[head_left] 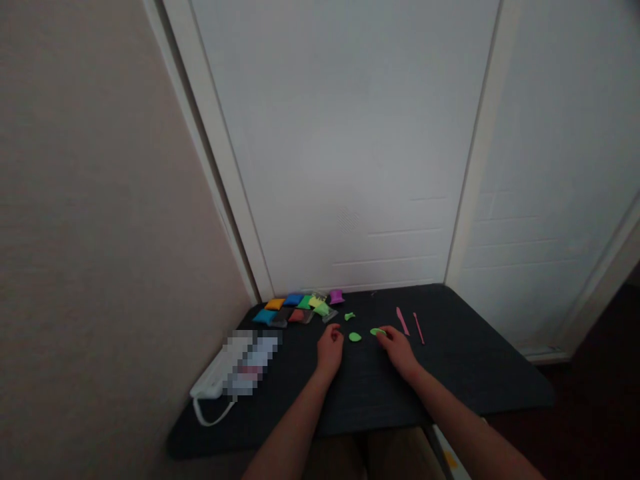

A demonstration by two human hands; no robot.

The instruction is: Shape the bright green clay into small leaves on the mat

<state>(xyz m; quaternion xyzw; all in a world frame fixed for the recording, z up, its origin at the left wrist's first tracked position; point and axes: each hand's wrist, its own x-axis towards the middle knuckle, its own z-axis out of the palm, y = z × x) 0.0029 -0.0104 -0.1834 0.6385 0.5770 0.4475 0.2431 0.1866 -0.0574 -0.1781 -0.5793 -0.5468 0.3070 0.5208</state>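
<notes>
My left hand (330, 347) rests on the dark table (450, 380) with its fingers loosely curled, just left of a flat green clay piece (355, 337). My right hand (397, 348) lies to the right, fingertips touching a second green clay piece (377, 331). A smaller green clay bit (349, 316) sits a little farther back. Whether either hand grips anything is too small and dim to make out.
Several coloured clay packets (300, 309) lie in a cluster at the back left. Two pink modelling tools (410, 323) lie to the right of my right hand. A white bag (225, 380) sits at the left edge. Walls close in behind and left.
</notes>
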